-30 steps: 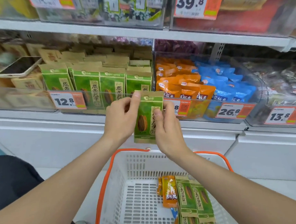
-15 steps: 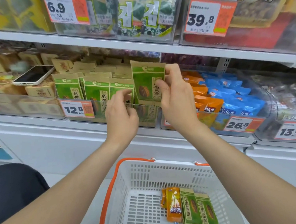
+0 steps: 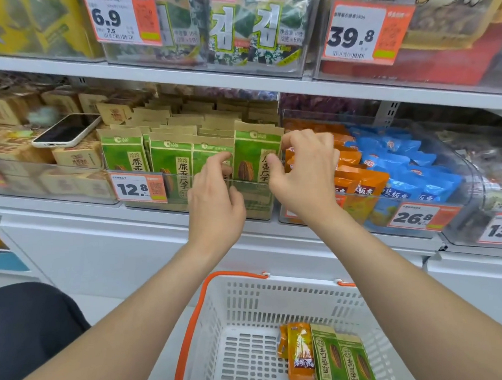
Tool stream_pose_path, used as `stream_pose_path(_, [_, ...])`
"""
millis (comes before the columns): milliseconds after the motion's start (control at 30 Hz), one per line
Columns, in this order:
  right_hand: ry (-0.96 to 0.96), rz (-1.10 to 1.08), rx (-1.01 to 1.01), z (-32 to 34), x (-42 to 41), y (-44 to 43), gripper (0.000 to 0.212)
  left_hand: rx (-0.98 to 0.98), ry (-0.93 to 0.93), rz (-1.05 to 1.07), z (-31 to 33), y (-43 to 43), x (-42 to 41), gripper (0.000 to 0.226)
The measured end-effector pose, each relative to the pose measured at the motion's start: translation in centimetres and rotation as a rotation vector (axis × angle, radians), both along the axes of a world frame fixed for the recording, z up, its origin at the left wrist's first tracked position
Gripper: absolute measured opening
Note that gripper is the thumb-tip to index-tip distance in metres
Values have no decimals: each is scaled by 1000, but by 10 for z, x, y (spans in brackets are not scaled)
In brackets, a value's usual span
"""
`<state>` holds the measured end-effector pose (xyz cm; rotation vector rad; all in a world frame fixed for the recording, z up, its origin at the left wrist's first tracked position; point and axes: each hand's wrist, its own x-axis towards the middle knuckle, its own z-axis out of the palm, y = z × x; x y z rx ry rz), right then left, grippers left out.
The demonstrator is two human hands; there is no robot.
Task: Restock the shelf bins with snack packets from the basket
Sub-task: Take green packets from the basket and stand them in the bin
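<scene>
1. We noted the packet upright at the right end of the front row in the bin. Its lower part sat behind the clear front wall.
2. The right hand pinched the packet's right edge, thumb on the face and fingers over the top corner. The left hand had its fingers curled at the top of the neighbour just to the left. We could not tell whether it gripped or only pressed. The hands were close together, one on each side of the packet.
3. We judged the step to be seating the packet. It needed to go straight down until its base met the bin floor and its top lined up with the row, printed face forward.
4. The left hand needed to hold the neighbours leftward, so that the thin packet would not ride up on them or lean.
5. We judged it best for the right hand to let go only once the packet stood unaided.
6. The basket below held more green packets and an orange one, so we judged the task partway done.
</scene>
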<state>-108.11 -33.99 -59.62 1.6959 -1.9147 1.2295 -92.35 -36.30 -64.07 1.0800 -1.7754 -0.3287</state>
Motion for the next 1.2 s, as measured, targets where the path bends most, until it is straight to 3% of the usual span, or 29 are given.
stream_pose_path(167, [85,182,10,17,5,3,63,-44,-84,-4,1,1,-1,65])
stream_pose_path(300, [247,142,177,22,15,-7,45,-30,-60,40,-1,-1,-5,59])
stream_pose_path(567, [474,108,327,32,17,-16,48,-43,-47,45,-2,0,-6,62])
stream_pose_path(733, [530,-54,178,23,19,-17,43,-55,-109,38,-4,1,-8,64])
stream_pose_path(867, [430,82,250,15,18,-16,48,-47,-119,65,-6,2,-10,62])
stream_pose_path(1000, [429,82,211,18,9,-12,46,-81,-118,98,-8,4,-13,63])
stream_pose_path(1100, [396,101,207,8,9,-4,51,-163,-93,144,-10,8,-15,38])
stream_pose_path(1200, [369,41,-83,-2,2,11,40,-258,-138,109,-15,11,-15,15])
